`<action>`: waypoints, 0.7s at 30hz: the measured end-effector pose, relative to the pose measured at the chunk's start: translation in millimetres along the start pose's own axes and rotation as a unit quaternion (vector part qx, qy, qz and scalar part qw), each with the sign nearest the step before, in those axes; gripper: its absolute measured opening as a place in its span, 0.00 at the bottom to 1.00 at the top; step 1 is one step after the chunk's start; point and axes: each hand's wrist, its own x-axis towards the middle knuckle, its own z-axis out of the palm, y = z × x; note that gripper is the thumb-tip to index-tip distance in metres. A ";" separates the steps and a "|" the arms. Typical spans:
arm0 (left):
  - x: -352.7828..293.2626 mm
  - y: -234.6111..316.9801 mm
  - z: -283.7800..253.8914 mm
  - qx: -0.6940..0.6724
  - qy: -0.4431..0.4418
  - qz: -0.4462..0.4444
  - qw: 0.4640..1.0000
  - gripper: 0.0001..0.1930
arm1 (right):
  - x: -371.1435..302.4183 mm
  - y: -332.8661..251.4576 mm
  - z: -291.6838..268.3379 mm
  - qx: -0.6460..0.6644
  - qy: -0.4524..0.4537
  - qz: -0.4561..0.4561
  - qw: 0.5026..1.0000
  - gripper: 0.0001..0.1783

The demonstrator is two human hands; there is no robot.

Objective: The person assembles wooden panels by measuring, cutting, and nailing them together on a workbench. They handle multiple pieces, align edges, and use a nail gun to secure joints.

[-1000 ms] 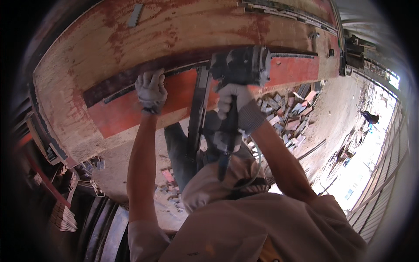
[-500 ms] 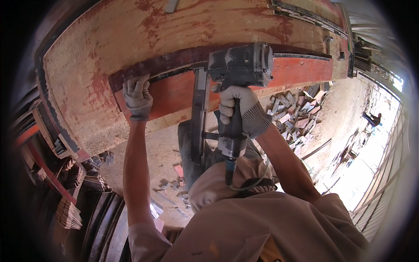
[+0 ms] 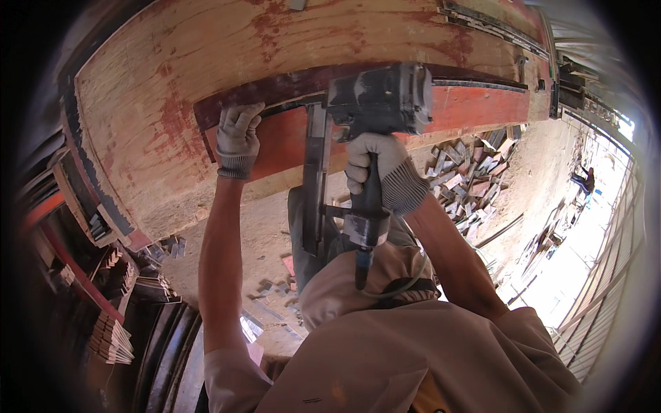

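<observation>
My right hand, in a grey knit glove, is wrapped round the handle of a black air nail gun. The gun's long magazine points back toward me, and its nose lies at the boards' joint. A hose fitting sits at the handle's lower end. My gloved left hand grips the left part of a dark red wooden strip, fingers curled over its edge. That strip stands along a flat orange-red board. Where the gun's nose touches is hidden by its body.
Both boards rest on a stained plywood worktable with a dark edge. A heap of wood offcuts lies on the ground beyond my right arm. Stacked curved panels and bundled wood strips stand at lower left. Another person is far right.
My left hand and the left end of the two boards have shifted to the right. The nail gun and my right hand stay almost where they were.
</observation>
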 end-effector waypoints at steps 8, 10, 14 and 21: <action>-4.6 -8.2 -11.0 0.000 0.001 0.000 1.000 0.18 | 1.3 5.7 17.1 0.010 0.021 0.011 1.000 0.09; -5.9 -10.3 -12.3 -0.002 0.011 0.007 1.000 0.17 | -1.3 8.0 21.9 0.002 0.028 0.027 0.999 0.04; -6.5 -12.8 -14.1 -0.022 0.038 -0.005 0.999 0.18 | 4.8 17.1 40.1 -0.054 -0.010 0.003 0.998 0.09; -14.1 -20.8 -9.4 0.004 0.123 -0.070 0.990 0.22 | 4.0 11.4 34.1 -0.049 -0.012 0.001 0.999 0.10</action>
